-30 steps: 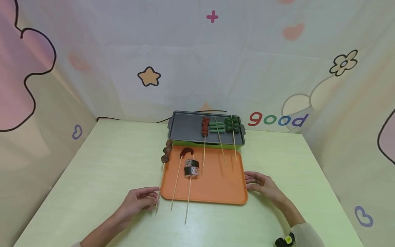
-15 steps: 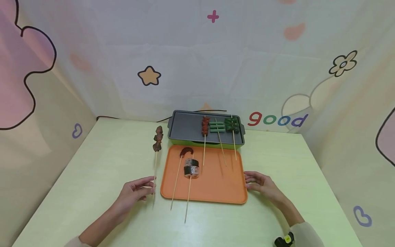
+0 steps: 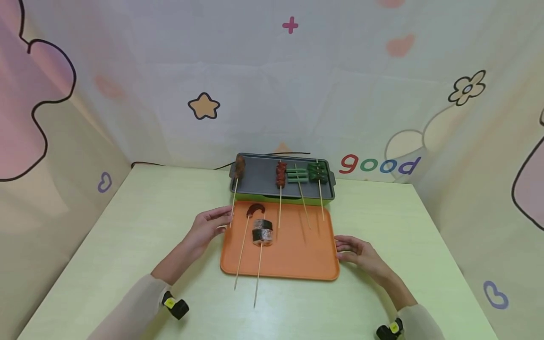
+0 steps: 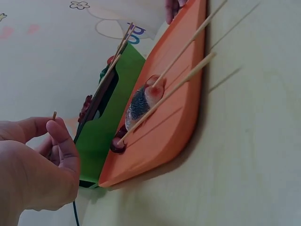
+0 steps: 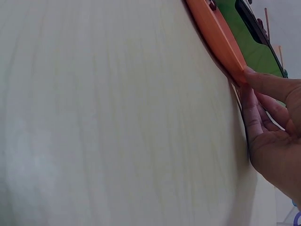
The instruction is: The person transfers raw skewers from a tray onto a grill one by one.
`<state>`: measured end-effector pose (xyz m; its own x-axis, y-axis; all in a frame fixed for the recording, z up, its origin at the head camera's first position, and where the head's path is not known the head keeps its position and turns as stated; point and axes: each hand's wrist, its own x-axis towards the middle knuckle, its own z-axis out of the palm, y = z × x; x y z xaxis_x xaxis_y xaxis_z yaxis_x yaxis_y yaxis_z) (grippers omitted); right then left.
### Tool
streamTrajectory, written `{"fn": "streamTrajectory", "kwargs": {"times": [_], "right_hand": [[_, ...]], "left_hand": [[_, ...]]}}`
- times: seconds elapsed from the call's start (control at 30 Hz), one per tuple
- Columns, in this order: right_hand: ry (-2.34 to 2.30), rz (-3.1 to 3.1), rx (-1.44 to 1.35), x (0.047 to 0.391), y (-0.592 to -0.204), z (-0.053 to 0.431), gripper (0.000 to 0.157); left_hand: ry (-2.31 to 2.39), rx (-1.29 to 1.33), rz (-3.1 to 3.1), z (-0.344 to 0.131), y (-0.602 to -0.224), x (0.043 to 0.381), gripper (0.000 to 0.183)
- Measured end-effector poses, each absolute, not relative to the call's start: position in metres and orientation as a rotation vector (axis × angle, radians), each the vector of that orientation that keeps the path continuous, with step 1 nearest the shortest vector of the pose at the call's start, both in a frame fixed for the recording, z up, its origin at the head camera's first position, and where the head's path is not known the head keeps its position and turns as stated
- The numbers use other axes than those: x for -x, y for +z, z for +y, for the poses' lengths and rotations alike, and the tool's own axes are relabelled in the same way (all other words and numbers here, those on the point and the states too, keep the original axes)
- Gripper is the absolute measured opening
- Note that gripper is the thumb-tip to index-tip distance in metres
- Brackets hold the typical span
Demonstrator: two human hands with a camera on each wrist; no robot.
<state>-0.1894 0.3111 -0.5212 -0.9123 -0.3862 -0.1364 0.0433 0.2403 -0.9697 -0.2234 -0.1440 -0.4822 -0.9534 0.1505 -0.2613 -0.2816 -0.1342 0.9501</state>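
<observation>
My left hand [image 3: 208,229] pinches the stick of a brown meat skewer [image 3: 240,167] between thumb and fingertips. The meat overlaps the left end of the grey grill plate [image 3: 259,174] in the head view. In the left wrist view only the stick's end [image 4: 54,115] shows above the fingertips. My right hand [image 3: 361,255] pinches the right edge of an orange tray [image 3: 301,259], thumb on the rim [image 5: 247,70] and fingers below. On the tray's left half lie a skewer with a dark red curved piece [image 3: 255,209] and one with black-and-white rolls [image 3: 262,233].
Three skewers lie on the grill's right half: red meat [image 3: 281,174], green stalks [image 3: 297,175] and dark green leafy pieces [image 3: 318,172]. Their sticks reach over the tray. The green grill body [image 4: 117,103] stands behind the tray, before a printed curtain [image 3: 255,94].
My left hand first moved left and up with the meat skewer, then forward and right, bringing the meat from beside the tray to over the grill. My right hand stayed at the tray edge.
</observation>
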Motion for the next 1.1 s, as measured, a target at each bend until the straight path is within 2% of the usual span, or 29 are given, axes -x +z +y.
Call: {"fn": "streamTrajectory", "kwargs": {"times": [0.37,0.63,1.1], "right_hand": [[-1.723,2.168,0.319,0.189,-0.525,0.311,0.06],[-1.703,2.181,0.237,0.188,-0.525,0.312,0.061],[-1.695,2.185,0.256,0.19,-0.524,0.312,0.06]], "left_hand": [[2.12,0.206,1.981,-0.134,-0.485,0.247,0.044],[2.076,0.204,2.105,-0.133,-0.487,0.251,0.039],[2.077,0.237,2.07,-0.131,-0.485,0.256,0.039]]}}
